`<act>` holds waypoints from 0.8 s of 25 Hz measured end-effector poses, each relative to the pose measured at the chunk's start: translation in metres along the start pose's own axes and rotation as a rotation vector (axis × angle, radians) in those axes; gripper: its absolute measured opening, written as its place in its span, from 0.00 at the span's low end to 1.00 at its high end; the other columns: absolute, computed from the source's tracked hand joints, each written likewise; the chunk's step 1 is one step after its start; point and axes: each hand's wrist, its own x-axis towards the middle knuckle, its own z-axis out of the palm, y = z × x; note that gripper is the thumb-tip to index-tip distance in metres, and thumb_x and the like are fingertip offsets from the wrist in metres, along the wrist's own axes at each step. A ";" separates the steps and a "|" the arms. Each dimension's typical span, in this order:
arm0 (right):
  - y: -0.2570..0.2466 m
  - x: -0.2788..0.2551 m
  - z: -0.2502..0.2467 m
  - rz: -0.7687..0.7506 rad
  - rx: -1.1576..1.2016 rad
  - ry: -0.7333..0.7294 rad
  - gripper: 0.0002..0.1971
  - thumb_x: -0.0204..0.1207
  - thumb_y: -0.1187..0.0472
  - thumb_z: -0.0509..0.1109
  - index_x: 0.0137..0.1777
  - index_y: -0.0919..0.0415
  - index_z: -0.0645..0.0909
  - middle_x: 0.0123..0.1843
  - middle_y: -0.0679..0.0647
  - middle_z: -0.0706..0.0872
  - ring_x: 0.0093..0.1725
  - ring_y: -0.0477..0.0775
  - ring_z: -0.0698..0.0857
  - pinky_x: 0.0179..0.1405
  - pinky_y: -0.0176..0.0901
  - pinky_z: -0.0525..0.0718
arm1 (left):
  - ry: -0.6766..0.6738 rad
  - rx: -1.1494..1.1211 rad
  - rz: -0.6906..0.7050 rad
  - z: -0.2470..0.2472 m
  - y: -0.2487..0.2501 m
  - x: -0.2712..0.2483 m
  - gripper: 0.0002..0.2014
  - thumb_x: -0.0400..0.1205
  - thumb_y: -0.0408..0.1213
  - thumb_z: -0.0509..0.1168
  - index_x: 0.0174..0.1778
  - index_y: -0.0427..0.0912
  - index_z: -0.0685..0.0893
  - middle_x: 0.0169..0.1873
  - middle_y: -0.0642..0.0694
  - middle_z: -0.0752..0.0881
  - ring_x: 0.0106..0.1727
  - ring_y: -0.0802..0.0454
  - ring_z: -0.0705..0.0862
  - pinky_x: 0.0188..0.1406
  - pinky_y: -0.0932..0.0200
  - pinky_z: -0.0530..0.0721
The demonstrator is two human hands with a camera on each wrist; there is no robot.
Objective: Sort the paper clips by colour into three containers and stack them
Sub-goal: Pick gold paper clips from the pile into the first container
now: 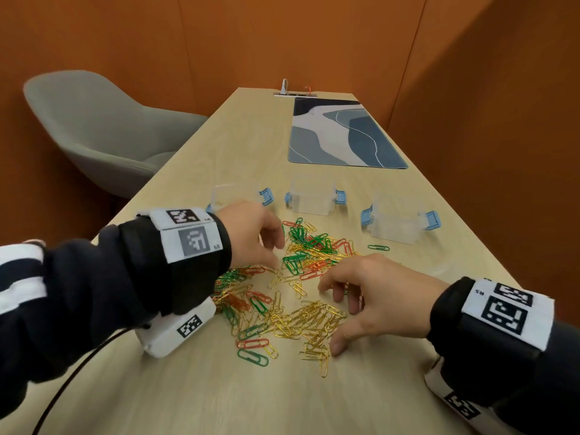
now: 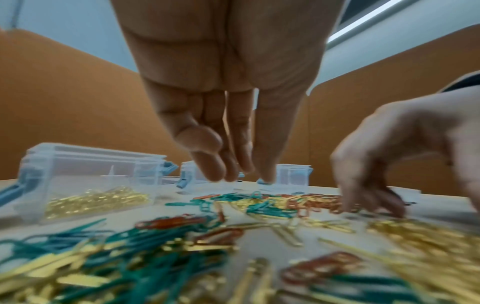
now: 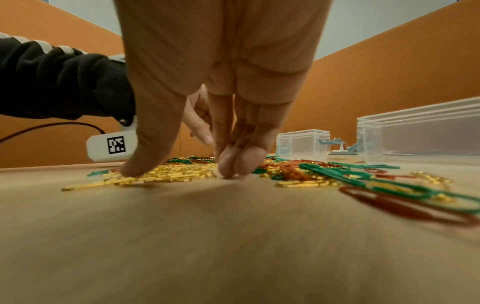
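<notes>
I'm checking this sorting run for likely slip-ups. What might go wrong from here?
1. Green, red and gold clips lie tangled in the pile, so a grab may well lift mixed colours.
2. The right hand rakes the gold clips with spread fingers; some could scatter towards the table edge.
3. The left hand hovers close to the left container, which holds gold clips, and might knock it.

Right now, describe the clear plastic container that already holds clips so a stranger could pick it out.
On the light wooden table, three clear plastic containers with blue latches stand in a row beyond the loose paper clips. Take the leftmost container, just past the left hand. It alone holds a layer of gold clips.
</notes>
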 end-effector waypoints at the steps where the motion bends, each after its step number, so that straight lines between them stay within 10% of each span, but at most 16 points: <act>1: 0.000 0.000 0.000 0.003 -0.009 0.000 0.35 0.51 0.40 0.83 0.60 0.46 0.78 0.45 0.41 0.77 0.38 0.40 0.76 0.42 0.37 0.81 | -0.049 0.036 -0.003 0.004 0.004 -0.004 0.09 0.74 0.42 0.73 0.49 0.49 0.86 0.38 0.57 0.84 0.34 0.64 0.77 0.37 0.71 0.75; 8: -0.006 0.004 0.003 -0.023 -0.026 0.001 0.30 0.58 0.42 0.81 0.60 0.49 0.79 0.42 0.40 0.76 0.39 0.40 0.76 0.44 0.38 0.80 | -0.153 0.016 0.058 0.012 0.025 -0.017 0.12 0.78 0.33 0.65 0.54 0.49 0.87 0.37 0.61 0.81 0.34 0.66 0.77 0.36 0.79 0.72; 20: -0.006 0.004 0.005 -0.011 -0.048 -0.024 0.36 0.51 0.40 0.83 0.60 0.47 0.76 0.44 0.40 0.73 0.36 0.38 0.72 0.35 0.30 0.71 | -0.247 0.059 -0.072 0.002 0.006 -0.033 0.20 0.65 0.49 0.78 0.51 0.50 0.84 0.38 0.58 0.83 0.35 0.65 0.79 0.42 0.69 0.80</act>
